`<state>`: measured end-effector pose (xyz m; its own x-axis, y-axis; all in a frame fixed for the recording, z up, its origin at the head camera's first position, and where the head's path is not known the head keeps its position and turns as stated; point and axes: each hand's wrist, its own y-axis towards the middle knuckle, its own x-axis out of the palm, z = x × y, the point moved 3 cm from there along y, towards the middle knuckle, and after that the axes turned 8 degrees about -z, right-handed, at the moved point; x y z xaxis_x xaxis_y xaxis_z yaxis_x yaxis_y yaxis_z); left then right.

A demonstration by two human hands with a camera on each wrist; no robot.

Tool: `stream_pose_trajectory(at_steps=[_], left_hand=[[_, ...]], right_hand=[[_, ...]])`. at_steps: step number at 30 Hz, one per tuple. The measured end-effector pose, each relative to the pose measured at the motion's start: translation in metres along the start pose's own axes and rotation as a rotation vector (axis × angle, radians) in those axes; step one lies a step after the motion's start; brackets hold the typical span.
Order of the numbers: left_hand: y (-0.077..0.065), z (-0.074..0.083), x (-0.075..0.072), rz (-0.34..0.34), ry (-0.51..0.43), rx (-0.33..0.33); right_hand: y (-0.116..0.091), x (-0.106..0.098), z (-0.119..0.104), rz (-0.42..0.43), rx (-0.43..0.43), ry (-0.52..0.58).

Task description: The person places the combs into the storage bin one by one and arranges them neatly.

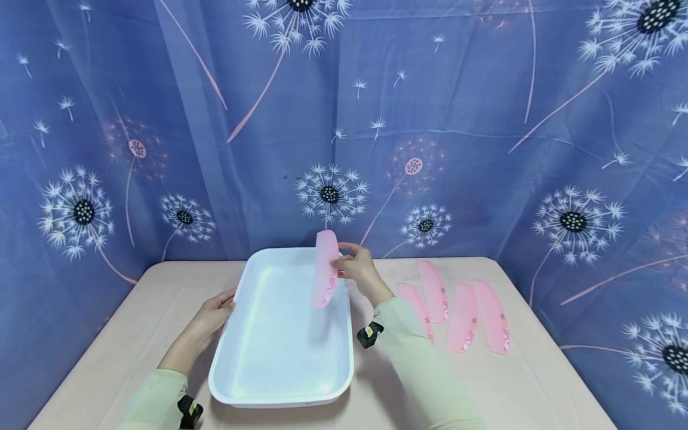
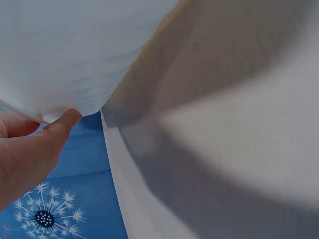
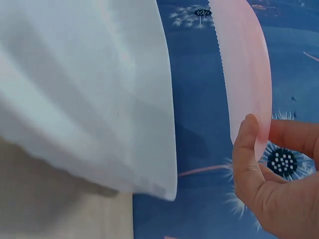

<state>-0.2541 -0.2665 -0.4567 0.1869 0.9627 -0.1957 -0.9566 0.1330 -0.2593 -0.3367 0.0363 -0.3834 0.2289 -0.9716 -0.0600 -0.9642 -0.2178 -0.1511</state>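
R hand (image 1: 359, 264) pinches comb (image 1: 325, 269) over tray's (image 1: 279, 346) far R side, long axis approx. w/ tray's length; L hand (image 1: 211, 313) grips opp. rim.

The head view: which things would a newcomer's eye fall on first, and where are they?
The large white rectangular tray on the pale table probably catches the eye first, then the curved pink comb that the right hand holds near the tray's far right corner. Four more pink combs lie farther right on the table, and a blue dandelion-print fabric backdrop hangs behind.
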Motion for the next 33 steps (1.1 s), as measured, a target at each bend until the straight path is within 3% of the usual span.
stream_pose_trajectory(at_steps=[20, 33], left_hand=[[-0.001, 0.004, 0.000, -0.004, 0.027, 0.002], [0.000, 0.003, 0.001, 0.028, 0.051, -0.023]], right_hand=[[0.017, 0.060, 0.014, -0.095, 0.025, 0.118], [0.029, 0.093, 0.036, -0.090, 0.066, 0.136]])
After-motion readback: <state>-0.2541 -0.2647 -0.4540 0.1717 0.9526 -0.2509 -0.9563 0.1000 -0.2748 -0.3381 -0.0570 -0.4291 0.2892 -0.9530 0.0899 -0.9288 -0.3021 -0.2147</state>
